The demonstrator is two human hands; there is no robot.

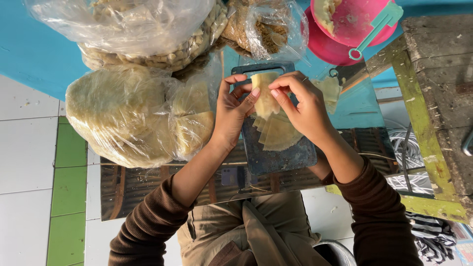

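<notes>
Head view looks straight down on our two hands at work over a dark cutting board (283, 155). We hold one pale dough wrapper (265, 96) between both hands: our left hand (231, 111) pinches its left edge with thumb and fingers curled around it, and our right hand (305, 106) closes on its right edge, fingertips touching the sheet near the top. The wrapper hangs just above the board, upright and slightly folded. Beneath it, a small stack of cut wrappers (278, 133) lies fanned on the board. To our left sits a large clear plastic bag of round wrappers (123, 113), touching the board's side. Farther up, another bag of pale fried pieces (148, 39) and a smaller bag of brown filling (261, 29) rest near each other. Up on the right a pink bowl (354, 22) holds a teal spatula (377, 27) across its rim. A weathered wooden bench (433, 98) stands at the right.
</notes>
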